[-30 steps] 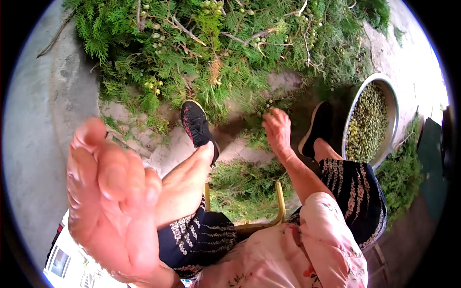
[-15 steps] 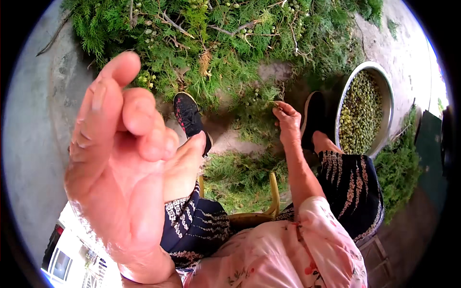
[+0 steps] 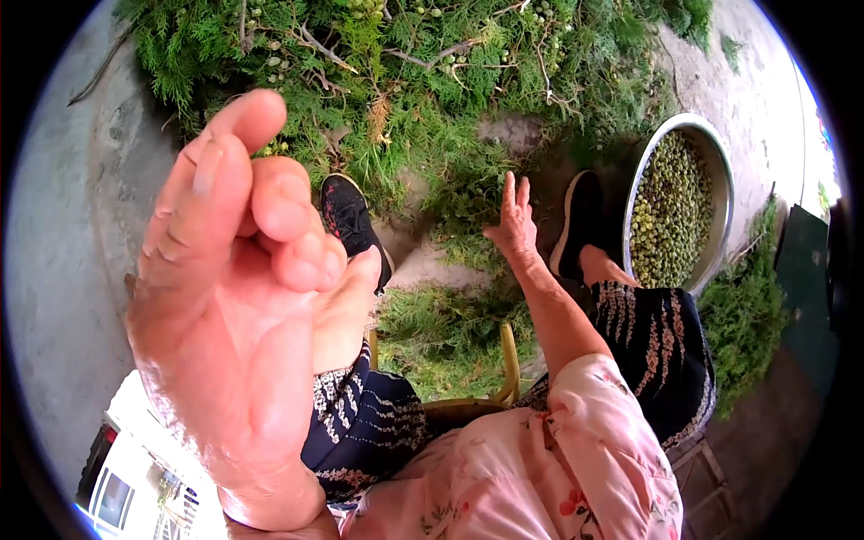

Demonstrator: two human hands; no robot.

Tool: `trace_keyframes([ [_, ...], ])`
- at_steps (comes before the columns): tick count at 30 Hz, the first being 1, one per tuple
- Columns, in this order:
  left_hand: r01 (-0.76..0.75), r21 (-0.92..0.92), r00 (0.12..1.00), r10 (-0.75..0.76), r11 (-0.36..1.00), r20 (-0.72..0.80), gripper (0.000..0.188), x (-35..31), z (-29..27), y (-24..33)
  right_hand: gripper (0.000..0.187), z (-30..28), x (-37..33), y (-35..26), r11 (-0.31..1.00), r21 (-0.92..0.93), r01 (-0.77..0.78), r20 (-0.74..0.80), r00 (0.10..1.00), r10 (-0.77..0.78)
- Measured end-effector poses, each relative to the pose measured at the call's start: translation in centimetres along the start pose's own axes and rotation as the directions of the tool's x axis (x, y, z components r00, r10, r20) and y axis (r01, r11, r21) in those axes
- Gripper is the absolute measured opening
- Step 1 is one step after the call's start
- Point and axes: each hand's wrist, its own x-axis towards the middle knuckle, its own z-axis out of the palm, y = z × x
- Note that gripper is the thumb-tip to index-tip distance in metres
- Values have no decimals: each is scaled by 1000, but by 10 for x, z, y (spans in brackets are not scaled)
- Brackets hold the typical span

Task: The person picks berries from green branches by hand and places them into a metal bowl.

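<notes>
My left hand (image 3: 238, 297) is raised large on the left, palm showing. Its thumb rests against the forefinger, the other fingers curl in, and nothing shows in it. My right hand (image 3: 516, 225) hovers over the floor between my shoes, fingers stretched out and the thumb apart, with nothing in it. Just left of this hand lies a green conifer sprig (image 3: 468, 202). Beside my right shoe (image 3: 576, 216) stands a metal basin (image 3: 725, 211) holding many small green cones (image 3: 670, 211).
A large heap of conifer branches (image 3: 414, 99) with bare twigs and small cones spreads across the far side. More cut greenery lies under my seat (image 3: 441, 333) and beyond the basin (image 3: 742, 324). My left shoe (image 3: 351, 216) stands at the heap's edge.
My right hand has let go of the sprig, opened its fingers and shifted slightly left. The left hand has moved a little to the right, still curled.
</notes>
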Motion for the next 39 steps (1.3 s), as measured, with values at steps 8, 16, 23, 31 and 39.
trace_keyframes([
  [8,69,-40,995,-65,997,78,29,5,2,-1,68,11,47,21,982,-185,41,-71,996,-55],
  [16,-87,-28,988,89,996,122,24,2,-11,-4,36,-66,4,2,665,644,-378,261,926,274],
  [23,34,139,996,-45,990,81,9,-10,3,-38,18,-162,-48,-64,247,964,96,-96,995,-11],
  [31,-59,-57,913,77,997,400,38,-31,24,-74,38,-243,-138,-142,759,-190,623,-671,481,-563],
  [39,-93,-159,975,122,983,183,30,-31,26,-39,50,-264,-192,-159,618,-241,748,-313,543,-780],
])
